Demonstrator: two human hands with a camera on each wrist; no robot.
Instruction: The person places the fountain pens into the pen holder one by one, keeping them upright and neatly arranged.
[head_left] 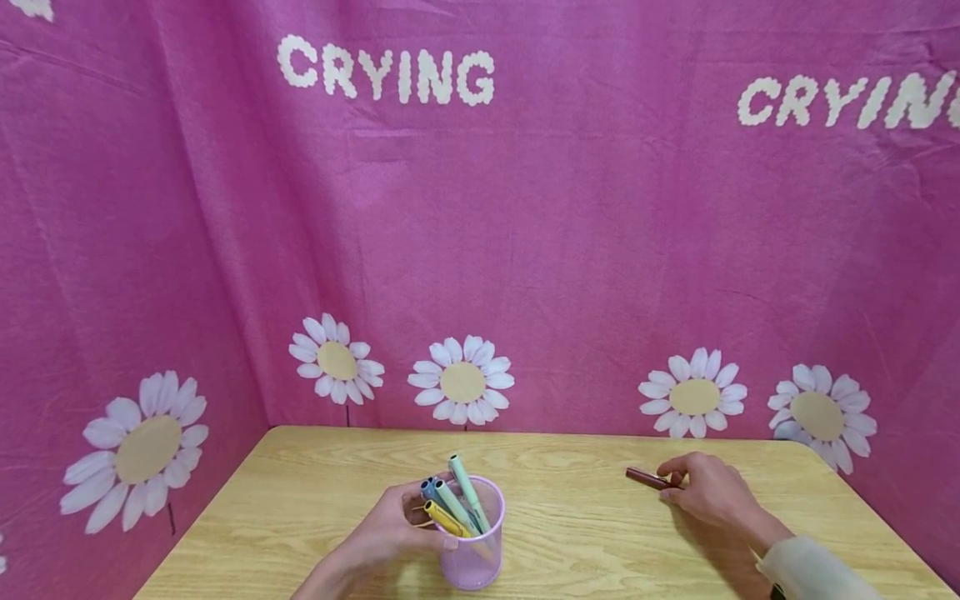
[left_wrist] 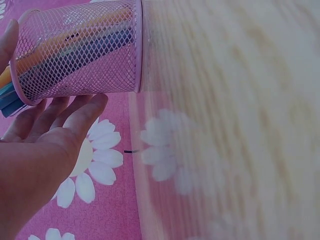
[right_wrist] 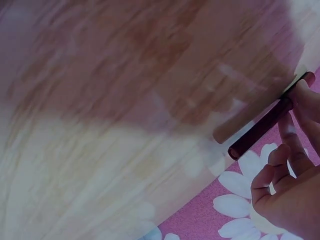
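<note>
A lilac mesh pen cup (head_left: 471,573) stands upright at the near middle of the wooden table. My left hand (head_left: 388,525) holds it from the left, thumb at the front of the rim and fingers round the far side. Several pens lean inside, among them a yellow pen (head_left: 444,518), a pale green pen (head_left: 469,492) and dark blue ones. To the right, my right hand (head_left: 708,492) pinches a dark red pen (head_left: 643,477) between thumb and fingers, low over the tabletop. In the right wrist view the pen (right_wrist: 260,129) slants close to its reflection.
The glossy wooden table (head_left: 570,533) runs back to a pink cloth (head_left: 570,250) with white daisies and lettering. This cloth also closes off the left and right sides. Bare wood lies between the two hands.
</note>
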